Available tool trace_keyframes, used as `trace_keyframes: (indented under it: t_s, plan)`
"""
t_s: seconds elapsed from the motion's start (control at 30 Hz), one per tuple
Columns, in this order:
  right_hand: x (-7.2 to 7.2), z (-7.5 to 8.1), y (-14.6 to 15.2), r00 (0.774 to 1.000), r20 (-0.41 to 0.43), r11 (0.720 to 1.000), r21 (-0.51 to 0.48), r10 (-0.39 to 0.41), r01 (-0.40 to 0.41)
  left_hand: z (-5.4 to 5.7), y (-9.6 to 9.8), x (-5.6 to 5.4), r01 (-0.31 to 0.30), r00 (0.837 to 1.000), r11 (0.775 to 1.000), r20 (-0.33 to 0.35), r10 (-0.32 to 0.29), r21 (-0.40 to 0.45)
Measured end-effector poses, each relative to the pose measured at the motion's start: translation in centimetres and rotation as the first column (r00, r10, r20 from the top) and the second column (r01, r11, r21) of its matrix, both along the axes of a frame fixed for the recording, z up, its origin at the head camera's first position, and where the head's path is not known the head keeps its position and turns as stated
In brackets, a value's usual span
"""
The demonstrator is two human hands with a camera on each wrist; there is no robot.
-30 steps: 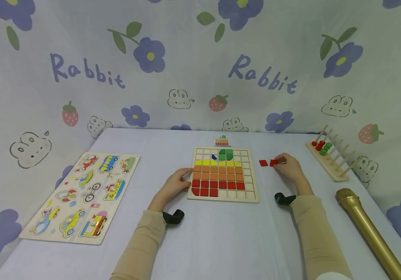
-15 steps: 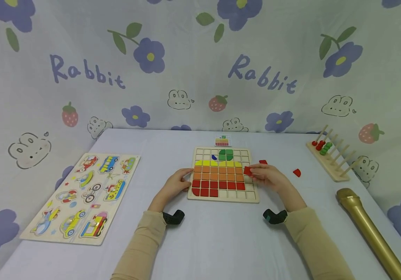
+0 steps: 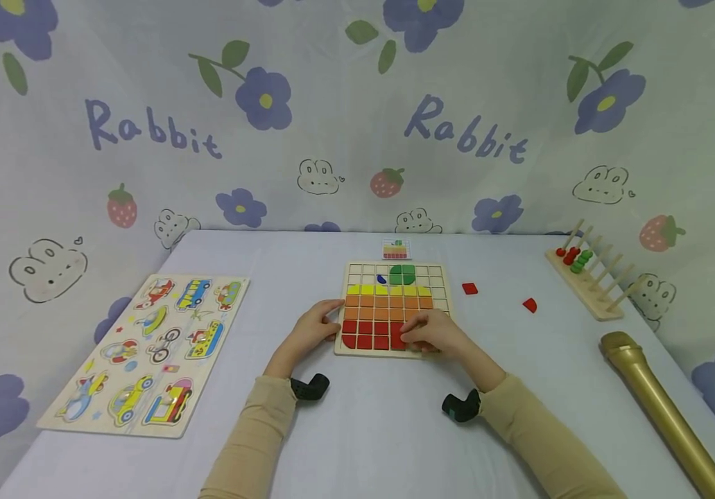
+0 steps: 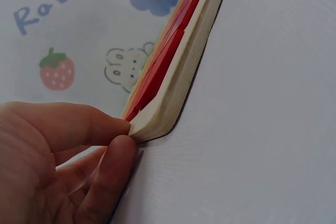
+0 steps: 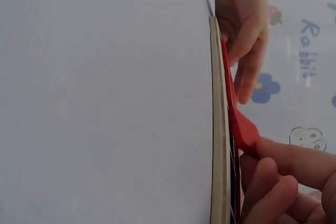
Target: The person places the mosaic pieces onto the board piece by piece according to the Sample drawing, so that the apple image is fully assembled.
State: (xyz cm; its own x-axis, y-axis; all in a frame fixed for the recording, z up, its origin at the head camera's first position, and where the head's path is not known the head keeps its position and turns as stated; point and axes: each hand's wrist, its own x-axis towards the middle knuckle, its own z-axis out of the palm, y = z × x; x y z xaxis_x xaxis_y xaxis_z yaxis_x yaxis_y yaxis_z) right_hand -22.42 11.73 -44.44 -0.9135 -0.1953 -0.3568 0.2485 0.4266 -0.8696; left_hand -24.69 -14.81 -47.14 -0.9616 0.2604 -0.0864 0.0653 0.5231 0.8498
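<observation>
In the head view a wooden grid board [image 3: 446,277] carries rows of red, orange and yellow tiles and a green shape. The left hand [image 3: 311,331] holds the board's left edge; in the left wrist view its thumb and finger [image 4: 89,124] meet at a corner. Over the bottom red row, the right hand [image 3: 441,336] pinches a red tile [image 5: 244,132], which looks tilted against the board in the right wrist view. The right hand hides the board's lower right part. To the right of the board lie a red square tile [image 3: 469,288] and a red quarter-round tile [image 3: 530,305].
A small pattern card [image 3: 397,249] lies behind the board. At left is a vehicle picture puzzle [image 3: 145,353]. A wooden bead rack [image 3: 584,277] stands at right, with a gold microphone [image 3: 663,409] nearer. Patterned cloth hangs behind the table.
The right hand has picked up a red tile from the right side and carried it left to the board's bottom row. The left hand stays at the board's edge.
</observation>
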Motion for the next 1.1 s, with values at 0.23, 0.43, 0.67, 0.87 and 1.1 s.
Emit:
trace_keyframes:
  t_s: [0.23,0.43,0.67,0.87,1.1]
  plan:
    - [0.2,-0.2,-0.8,0.992,-0.122,0.990,0.139,0.013,0.004,0.1,0.0,-0.1,-0.001,1.000,1.000,-0.003,0.001,-0.002]
    - [0.5,0.0,-1.1,0.983,-0.177,0.979,0.204,0.057,-0.020,0.1,0.0,-0.1,-0.005,1.000,1.000,-0.002,0.005,-0.004]
    - [0.7,-0.2,-1.2,0.977,-0.200,0.973,0.230,0.076,-0.029,0.0,0.0,0.0,-0.009,1.000,1.000,0.010,0.009,0.007]
    - [-0.1,0.9,0.7,0.984,-0.175,0.989,0.148,0.033,-0.007,-0.1,0.0,0.1,-0.009,1.000,1.000,0.009,0.009,0.015]
    - [-3.6,1.8,7.6,0.968,-0.163,0.971,0.114,-0.189,0.209,0.0,0.1,0.1,-0.008,1.000,1.000,0.005,0.008,0.008]
